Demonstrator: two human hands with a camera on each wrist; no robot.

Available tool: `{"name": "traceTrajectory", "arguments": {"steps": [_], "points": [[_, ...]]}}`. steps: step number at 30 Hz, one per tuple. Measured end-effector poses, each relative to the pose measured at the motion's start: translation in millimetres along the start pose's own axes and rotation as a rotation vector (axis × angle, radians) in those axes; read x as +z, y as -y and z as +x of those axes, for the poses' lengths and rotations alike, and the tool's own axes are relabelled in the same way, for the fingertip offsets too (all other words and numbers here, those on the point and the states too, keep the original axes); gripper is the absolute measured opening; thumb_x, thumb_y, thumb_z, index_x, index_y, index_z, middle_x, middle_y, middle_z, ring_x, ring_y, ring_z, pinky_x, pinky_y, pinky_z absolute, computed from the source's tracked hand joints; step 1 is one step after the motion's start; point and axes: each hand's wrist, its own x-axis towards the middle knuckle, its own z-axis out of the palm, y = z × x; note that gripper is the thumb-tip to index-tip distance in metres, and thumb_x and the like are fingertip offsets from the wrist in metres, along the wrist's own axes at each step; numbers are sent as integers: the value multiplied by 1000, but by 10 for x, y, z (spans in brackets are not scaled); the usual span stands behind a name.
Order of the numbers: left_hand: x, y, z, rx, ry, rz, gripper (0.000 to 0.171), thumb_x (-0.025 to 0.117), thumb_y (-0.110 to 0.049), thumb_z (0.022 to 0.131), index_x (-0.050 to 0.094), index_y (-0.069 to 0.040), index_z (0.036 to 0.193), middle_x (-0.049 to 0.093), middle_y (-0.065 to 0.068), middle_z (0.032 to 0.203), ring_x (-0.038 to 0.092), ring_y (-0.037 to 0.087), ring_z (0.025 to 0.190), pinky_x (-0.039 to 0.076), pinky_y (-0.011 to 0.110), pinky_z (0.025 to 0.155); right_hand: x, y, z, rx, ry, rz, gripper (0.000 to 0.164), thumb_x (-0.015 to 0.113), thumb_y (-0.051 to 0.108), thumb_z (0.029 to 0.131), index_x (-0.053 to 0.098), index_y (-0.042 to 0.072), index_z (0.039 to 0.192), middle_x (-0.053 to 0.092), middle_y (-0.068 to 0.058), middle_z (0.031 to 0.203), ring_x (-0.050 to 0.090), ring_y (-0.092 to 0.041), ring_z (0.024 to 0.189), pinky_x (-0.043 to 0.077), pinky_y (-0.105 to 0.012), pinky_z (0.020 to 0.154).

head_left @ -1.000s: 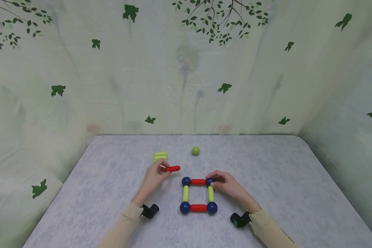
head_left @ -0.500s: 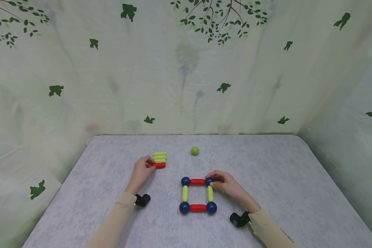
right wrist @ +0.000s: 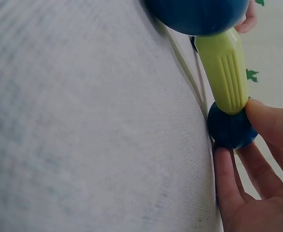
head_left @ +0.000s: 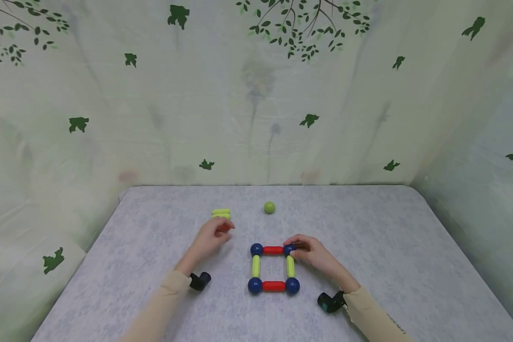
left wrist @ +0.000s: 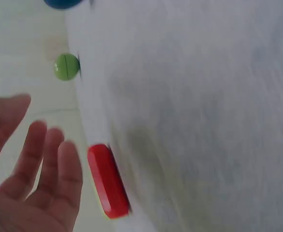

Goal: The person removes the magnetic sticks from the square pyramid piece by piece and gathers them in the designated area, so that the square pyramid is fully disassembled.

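Note:
My left hand (head_left: 207, 241) hovers with nothing in it, fingers loosely bent, over the near end of a small pile of yellow-green sticks (head_left: 221, 212). A loose red stick (left wrist: 108, 182) lies on the table beside that hand in the left wrist view; the hand hides it from the head camera. With thumb and fingertips my right hand (head_left: 316, 259) grips a blue ball (right wrist: 231, 128), the far right corner of a square frame. Red sticks (head_left: 273, 286) form the frame's near and far sides, yellow-green sticks (head_left: 256, 267) its left and right, with blue balls (head_left: 254, 286) at the corners.
A green ball (head_left: 269, 207) sits on the table beyond the frame. The grey cloth-covered table (head_left: 367, 237) ends at a pale curtain wall (head_left: 256, 142) printed with leaves. Black wrist cameras (head_left: 331, 302) stick out from both cuffs.
My left hand moved left to the pile with the red stick, laid it there and let go, then shifted right over it. The right hand has kept its grip on the blue ball.

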Motion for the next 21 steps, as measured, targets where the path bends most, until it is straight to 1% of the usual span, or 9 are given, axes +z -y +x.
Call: {"name": "traceTrajectory", "arguments": {"steps": [2,4,5,7,9,12,15,19,21], "points": [[88,-89,-20,45,155,-51,22,64,4,87,63,-4,108,61,10,108,59,25,96,50,40,83,-4,-3,3,8,-2,2,24,59,5,93,63,3,117,61,-9,114,57,-22,100,48,-31,86],[185,-163,-35,71,286,-72,27,61,4,88,62,-7,113,60,6,114,57,23,102,48,40,88,-8,-6,10,12,-3,2,24,59,5,94,63,3,117,61,-9,115,57,-22,101,47,-31,86],[232,-190,-36,86,330,-64,30,60,5,88,62,-9,115,59,4,116,56,22,104,47,40,90,-9,-6,13,12,-4,5,24,59,6,94,63,4,117,61,-9,115,57,-22,101,48,-32,87],[315,-226,-24,123,382,-21,35,59,8,87,62,-11,116,59,0,117,54,18,107,45,38,93,-9,-8,18,13,-2,10,24,59,6,94,63,4,117,61,-9,115,57,-23,102,47,-34,88],[375,-243,-1,152,399,30,38,58,10,85,62,-13,114,59,-3,114,53,15,105,44,36,94,-9,-6,20,14,-1,14,24,59,7,94,63,4,118,61,-9,115,57,-24,103,47,-35,89],[423,-258,38,176,398,97,36,59,9,83,63,-14,111,60,-5,109,52,13,99,45,34,91,-8,-7,19,14,2,21,25,59,6,94,62,3,119,61,-9,116,57,-25,104,47,-37,89],[439,-265,59,177,397,152,32,62,5,85,63,-16,109,58,-4,108,52,13,97,46,34,89,-6,0,13,17,0,25,26,59,6,94,61,2,119,60,-10,117,57,-25,104,47,-36,89],[443,-264,57,171,402,245,29,65,-2,88,64,-18,112,55,-4,111,50,13,100,46,33,90,-4,3,7,21,-2,27,26,59,6,94,62,2,119,61,-10,116,57,-24,104,47,-35,88],[441,-267,51,176,393,267,29,65,-4,88,64,-18,113,54,-4,112,50,13,101,46,33,91,-5,-6,8,20,-3,25,25,59,6,94,62,3,119,61,-10,116,57,-24,103,47,-35,89]]}}
